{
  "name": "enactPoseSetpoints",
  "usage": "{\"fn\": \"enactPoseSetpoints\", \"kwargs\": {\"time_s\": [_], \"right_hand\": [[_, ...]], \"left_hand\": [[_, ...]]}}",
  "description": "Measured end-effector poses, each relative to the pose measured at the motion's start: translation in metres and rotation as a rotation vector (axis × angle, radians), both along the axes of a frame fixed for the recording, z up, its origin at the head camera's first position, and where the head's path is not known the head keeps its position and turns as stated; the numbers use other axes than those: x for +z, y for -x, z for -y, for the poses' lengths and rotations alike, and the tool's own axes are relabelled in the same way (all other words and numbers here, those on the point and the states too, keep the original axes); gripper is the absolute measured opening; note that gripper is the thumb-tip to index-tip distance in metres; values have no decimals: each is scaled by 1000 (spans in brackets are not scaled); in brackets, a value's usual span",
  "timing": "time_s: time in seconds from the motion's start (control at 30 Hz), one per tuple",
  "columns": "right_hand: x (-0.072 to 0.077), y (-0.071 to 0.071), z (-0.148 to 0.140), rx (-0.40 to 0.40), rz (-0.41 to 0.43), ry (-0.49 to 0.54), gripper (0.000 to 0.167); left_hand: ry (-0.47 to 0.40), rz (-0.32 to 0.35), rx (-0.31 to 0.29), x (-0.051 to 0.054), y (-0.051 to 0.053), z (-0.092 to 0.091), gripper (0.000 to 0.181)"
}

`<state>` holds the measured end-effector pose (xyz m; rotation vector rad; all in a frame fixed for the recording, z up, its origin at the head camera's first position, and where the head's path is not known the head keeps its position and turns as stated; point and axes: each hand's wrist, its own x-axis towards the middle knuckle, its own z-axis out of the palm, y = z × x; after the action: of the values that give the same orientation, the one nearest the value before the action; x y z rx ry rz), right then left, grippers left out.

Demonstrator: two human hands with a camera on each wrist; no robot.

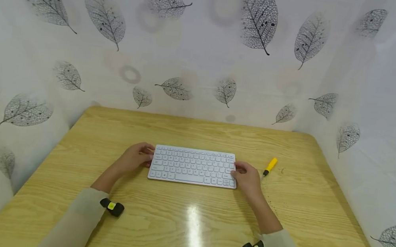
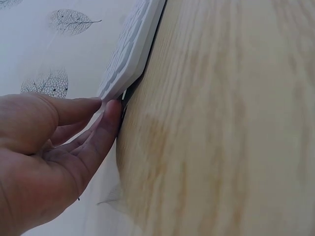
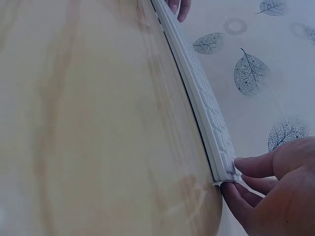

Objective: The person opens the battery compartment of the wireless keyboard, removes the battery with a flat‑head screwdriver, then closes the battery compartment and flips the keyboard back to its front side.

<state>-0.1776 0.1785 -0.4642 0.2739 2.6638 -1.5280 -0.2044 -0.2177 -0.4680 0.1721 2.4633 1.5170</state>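
Observation:
A white keyboard [image 1: 194, 166] lies keys up on the wooden table, its long side across the view. At its left end, the left hand [image 1: 135, 158] holds the edge; the left wrist view shows thumb and a finger of that hand [image 2: 59, 147] at the keyboard's corner [image 2: 129, 64]. The right hand [image 1: 248, 179] pinches the right end, thumb on top. In the right wrist view, fingers of the right hand [image 3: 275, 182] lie under the near corner of the keyboard [image 3: 199, 93].
A yellow and black screwdriver [image 1: 270, 166] lies just right of the right hand. Small dark specks are scattered on the wooden table [image 1: 159, 223] near it. A white cloth with leaf prints [image 1: 197, 52] surrounds the table's back and sides.

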Motion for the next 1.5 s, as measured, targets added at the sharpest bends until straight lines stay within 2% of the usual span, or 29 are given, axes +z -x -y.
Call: {"fn": "enactPoseSetpoints", "kwargs": {"time_s": [0.13, 0.3, 0.63, 1.0, 1.5], "right_hand": [[0, -7, -4, 3, 24, 0, 36], [2, -17, -6, 11, 55, 22, 36], [1, -31, -9, 35, 12, -48, 34], [1, -37, -8, 47, 9, -47, 36], [1, -39, -9, 55, -7, -50, 36]], "left_hand": [[-14, -3, 4, -1, 7, 0, 37], [16, 1, -3, 0, 15, -1, 40], [31, 21, -44, 0, 28, 1, 38], [-33, 78, -66, 2, 29, 3, 39], [-58, 92, -57, 1, 29, 4, 38]]}}
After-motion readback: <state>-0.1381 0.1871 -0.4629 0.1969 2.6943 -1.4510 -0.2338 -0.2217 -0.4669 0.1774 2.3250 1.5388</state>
